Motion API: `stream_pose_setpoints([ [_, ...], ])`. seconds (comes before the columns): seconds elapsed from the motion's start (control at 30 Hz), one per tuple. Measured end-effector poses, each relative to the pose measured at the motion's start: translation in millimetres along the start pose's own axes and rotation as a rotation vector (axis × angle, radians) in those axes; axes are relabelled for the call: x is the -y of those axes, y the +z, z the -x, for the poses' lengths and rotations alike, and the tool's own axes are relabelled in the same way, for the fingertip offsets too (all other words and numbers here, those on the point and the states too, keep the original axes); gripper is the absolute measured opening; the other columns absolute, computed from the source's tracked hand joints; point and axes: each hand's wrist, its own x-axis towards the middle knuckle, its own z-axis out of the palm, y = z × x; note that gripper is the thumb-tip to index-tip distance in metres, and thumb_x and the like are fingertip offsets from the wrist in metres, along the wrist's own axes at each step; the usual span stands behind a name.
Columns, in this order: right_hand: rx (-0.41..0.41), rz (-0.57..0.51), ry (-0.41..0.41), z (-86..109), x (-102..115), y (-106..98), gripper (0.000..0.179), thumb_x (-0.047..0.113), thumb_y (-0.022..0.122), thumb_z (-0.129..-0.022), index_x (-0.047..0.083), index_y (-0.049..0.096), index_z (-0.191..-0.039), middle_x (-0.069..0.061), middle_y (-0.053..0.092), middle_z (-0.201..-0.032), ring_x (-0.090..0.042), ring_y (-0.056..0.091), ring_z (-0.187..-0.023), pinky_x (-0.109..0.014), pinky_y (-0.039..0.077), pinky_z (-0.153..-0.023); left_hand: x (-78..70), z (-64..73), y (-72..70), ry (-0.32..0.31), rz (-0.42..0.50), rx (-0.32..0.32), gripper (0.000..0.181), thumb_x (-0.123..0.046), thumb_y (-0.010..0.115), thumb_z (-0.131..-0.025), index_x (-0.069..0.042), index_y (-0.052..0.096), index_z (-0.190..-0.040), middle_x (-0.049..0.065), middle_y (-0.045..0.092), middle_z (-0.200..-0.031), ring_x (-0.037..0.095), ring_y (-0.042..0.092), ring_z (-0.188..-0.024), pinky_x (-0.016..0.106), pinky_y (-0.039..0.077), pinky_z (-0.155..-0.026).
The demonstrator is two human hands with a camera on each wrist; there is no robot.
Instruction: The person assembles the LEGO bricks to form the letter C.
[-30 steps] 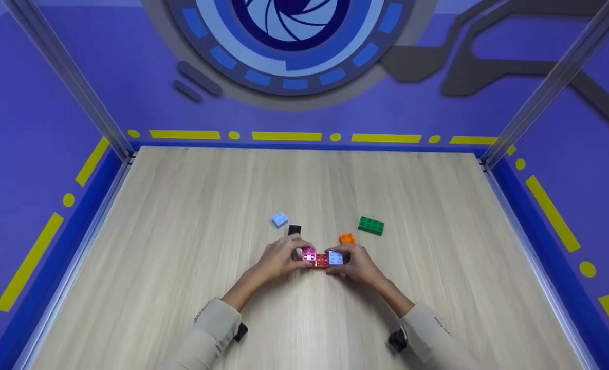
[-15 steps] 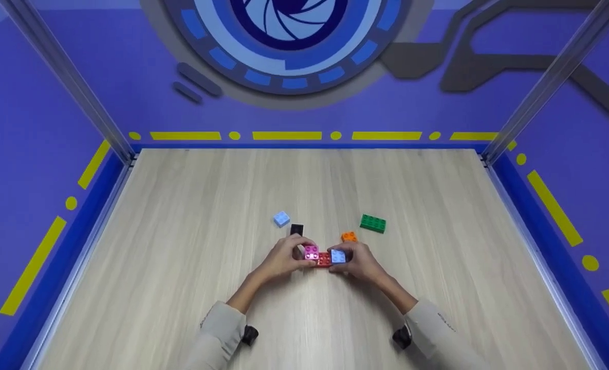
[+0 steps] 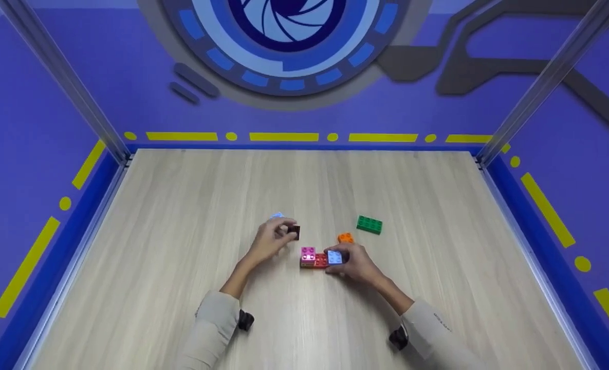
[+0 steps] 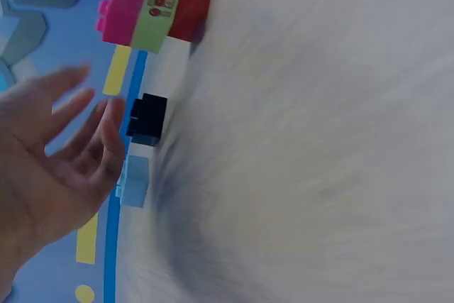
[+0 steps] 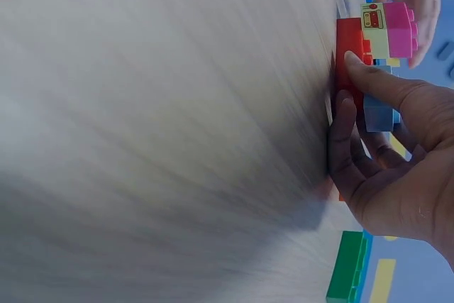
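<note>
My right hand [image 3: 356, 263] pinches the joined bricks at their right end, thumb and fingers around the red brick [image 5: 349, 53] and the light blue brick [image 3: 334, 257] on top of it. On the other end of the red one sits a pale green printed brick [image 4: 157, 19] with a pink brick [image 3: 308, 253] above it. My left hand [image 3: 269, 240] hovers at a black brick [image 4: 148, 118], fingers apart and loosely bent. In the left wrist view a gap shows between those fingers and the black brick.
Behind the left hand lies a second light blue brick [image 4: 135, 181], partly hidden in the head view. An orange brick [image 3: 345, 238] is just beyond the right hand. Farther right lies a long green brick [image 3: 369, 224]. Blue walls border the wooden table [image 3: 191, 195].
My left hand has let go of the pink brick's end of the stack and moved up and left to the black brick. The right hand keeps its hold in place.
</note>
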Motion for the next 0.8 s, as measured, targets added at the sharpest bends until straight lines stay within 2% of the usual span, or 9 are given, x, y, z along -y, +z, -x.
stream_pose_setpoints([
  [0.1,0.003,-0.007,0.011,-0.3,2,0,0.042,0.006,0.086,-0.079,0.005,0.074,-0.119,-0.013,0.072,-0.121,-0.027,0.061,-0.113,-0.053,0.046,-0.108,4.6,-1.8,-0.2,-0.018,-0.176,-0.060,0.044,-0.004,0.077,-0.088,0.001,0.064,-0.130,0.022,0.064,-0.123,0.029,0.066,-0.093,0.040,0.056,-0.081],
  [0.23,-0.001,-0.019,0.021,-0.5,3,0,0.041,0.006,0.087,-0.079,0.006,0.074,-0.118,-0.012,0.072,-0.120,-0.025,0.060,-0.110,-0.052,0.047,-0.107,3.2,-1.9,1.3,-0.039,-0.318,-0.038,0.045,-0.004,0.079,-0.085,-0.002,0.067,-0.129,0.020,0.066,-0.127,0.035,0.066,-0.110,0.051,0.054,-0.092],
  [0.33,0.000,-0.015,0.015,-0.6,3,1,0.041,0.007,0.087,-0.079,0.006,0.074,-0.118,-0.011,0.072,-0.120,-0.024,0.060,-0.110,-0.052,0.048,-0.106,0.8,-2.0,3.1,-0.050,-0.339,-0.033,0.042,-0.004,0.080,-0.084,-0.003,0.070,-0.124,0.021,0.067,-0.126,0.039,0.064,-0.119,0.054,0.052,-0.098],
  [0.5,0.003,-0.012,0.020,0.2,3,1,0.041,0.007,0.086,-0.080,0.006,0.074,-0.119,-0.011,0.071,-0.121,-0.025,0.060,-0.111,-0.052,0.047,-0.107,1.0,-3.7,6.7,-0.065,-0.346,-0.037,0.041,-0.006,0.084,-0.080,-0.006,0.072,-0.119,0.018,0.070,-0.121,0.037,0.064,-0.118,0.053,0.051,-0.100],
  [0.8,-0.001,-0.013,0.033,1.8,1,0,0.042,0.008,0.086,-0.080,0.007,0.073,-0.120,-0.012,0.070,-0.123,-0.026,0.060,-0.115,-0.053,0.046,-0.109,0.7,-4.4,14.5,-0.118,-0.381,-0.055,0.041,-0.014,0.088,-0.078,-0.010,0.070,-0.114,0.013,0.072,-0.119,0.032,0.067,-0.113,0.052,0.054,-0.093],
])
